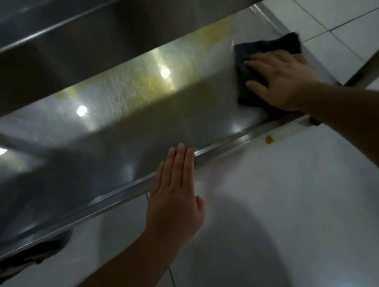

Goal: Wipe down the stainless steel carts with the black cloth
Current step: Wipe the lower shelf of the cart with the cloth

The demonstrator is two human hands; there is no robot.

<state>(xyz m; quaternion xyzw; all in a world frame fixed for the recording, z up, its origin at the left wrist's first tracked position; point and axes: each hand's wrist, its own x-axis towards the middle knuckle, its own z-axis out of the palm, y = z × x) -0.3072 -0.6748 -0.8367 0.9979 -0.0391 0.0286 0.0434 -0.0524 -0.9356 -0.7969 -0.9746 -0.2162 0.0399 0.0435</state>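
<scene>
- White floor tiles (274,204) and dim, reflected ceiling lights frame the lower shelf (134,126) of a stainless steel cart, seen from above under its upper shelf (97,23).
- Fingers flat and spread, the right hand (281,82) presses the folded black cloth (264,45) onto the shelf's far right corner; an open palm spreads pressure across the cloth for wiping.
- Fingers straight and together, holding nothing, the left hand (175,192) lies against the shelf's front rim (95,202), seemingly to brace the body or steady the cart.
- Yellowish smears (213,33) streak the shelf to the cloth's left, apparently unwiped; a yellow spot (268,139) marks the floor just beside the rim.
</scene>
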